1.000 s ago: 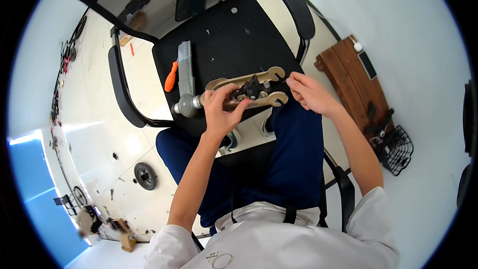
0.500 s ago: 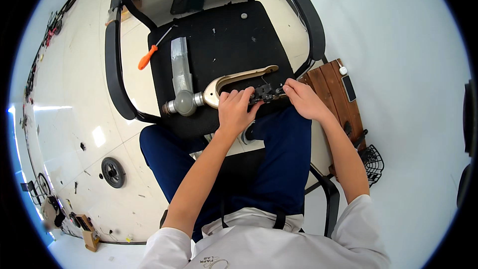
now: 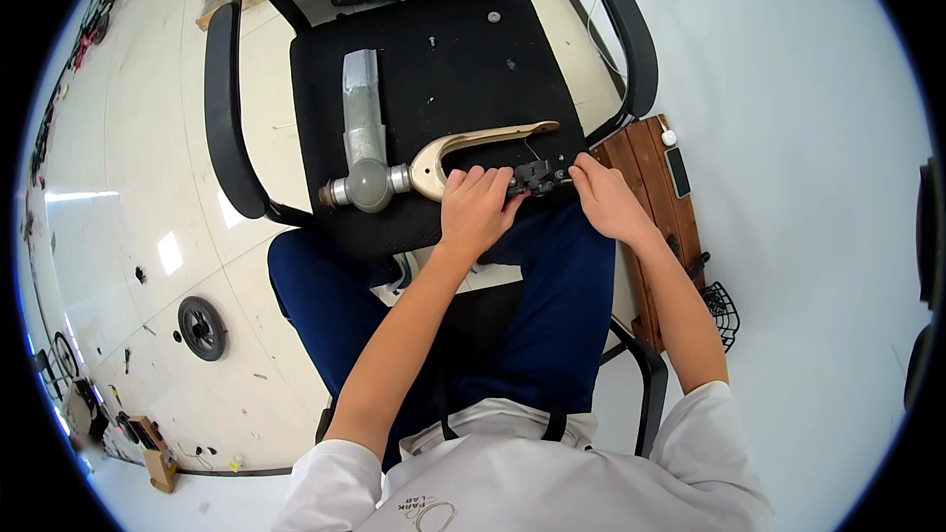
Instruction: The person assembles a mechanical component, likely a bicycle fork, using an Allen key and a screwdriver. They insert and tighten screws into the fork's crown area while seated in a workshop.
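Note:
A beige wheel fork (image 3: 428,170) lies on the black chair seat (image 3: 325,79) in front of me, its open end to the right. Its neck joins a grey jointed tube (image 3: 363,118) that points away from me. On the fork's near leg sits a black brake caliper (image 3: 535,177) with a thin wire rising from it. My left hand (image 3: 476,205) is closed round that near leg, just left of the caliper. My right hand (image 3: 608,202) pinches at the leg's right end, beside the caliper; what its fingertips hold is too small to make out.
A small round disc (image 3: 494,17) and a small bolt (image 3: 432,41) lie farther back on the seat. Armrests flank it. To the right, a wooden bench (image 3: 645,153) carries a phone (image 3: 677,172), with a black wire basket (image 3: 722,315) nearby. A wheel (image 3: 202,328) lies on the floor at left.
The orange screwdriver that lay across the seat's left edge is no longer in sight. My view has shifted slightly; both hands stay at the fork's near leg.

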Motion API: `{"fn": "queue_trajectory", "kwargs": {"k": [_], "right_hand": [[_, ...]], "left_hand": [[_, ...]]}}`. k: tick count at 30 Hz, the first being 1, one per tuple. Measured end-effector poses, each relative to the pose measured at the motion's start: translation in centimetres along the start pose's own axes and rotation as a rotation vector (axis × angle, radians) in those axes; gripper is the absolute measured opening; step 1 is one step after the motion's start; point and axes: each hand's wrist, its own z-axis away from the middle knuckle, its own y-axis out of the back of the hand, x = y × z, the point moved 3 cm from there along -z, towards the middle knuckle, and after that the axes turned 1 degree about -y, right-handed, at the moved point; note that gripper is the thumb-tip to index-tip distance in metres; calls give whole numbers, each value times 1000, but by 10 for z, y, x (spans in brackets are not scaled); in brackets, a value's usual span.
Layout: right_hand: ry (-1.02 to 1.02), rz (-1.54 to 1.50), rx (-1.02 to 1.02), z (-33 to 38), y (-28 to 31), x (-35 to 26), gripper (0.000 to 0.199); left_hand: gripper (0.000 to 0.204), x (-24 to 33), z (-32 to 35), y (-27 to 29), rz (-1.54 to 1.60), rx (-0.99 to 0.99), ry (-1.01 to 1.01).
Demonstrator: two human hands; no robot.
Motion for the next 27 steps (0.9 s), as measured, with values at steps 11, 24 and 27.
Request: {"fn": "queue_trajectory", "kwargs": {"k": [11,24,27], "right_hand": [[208,348,-72,-6,-24,-24,17],[128,164,11,-7,-59,-28,16],[104,158,66,-9,-66,-31,16]], "left_hand": [[27,-22,17,18,50,-35,33],[27,-42,29,18,27,-64,46],[27,-47,29,22,32,-56,48]]}}
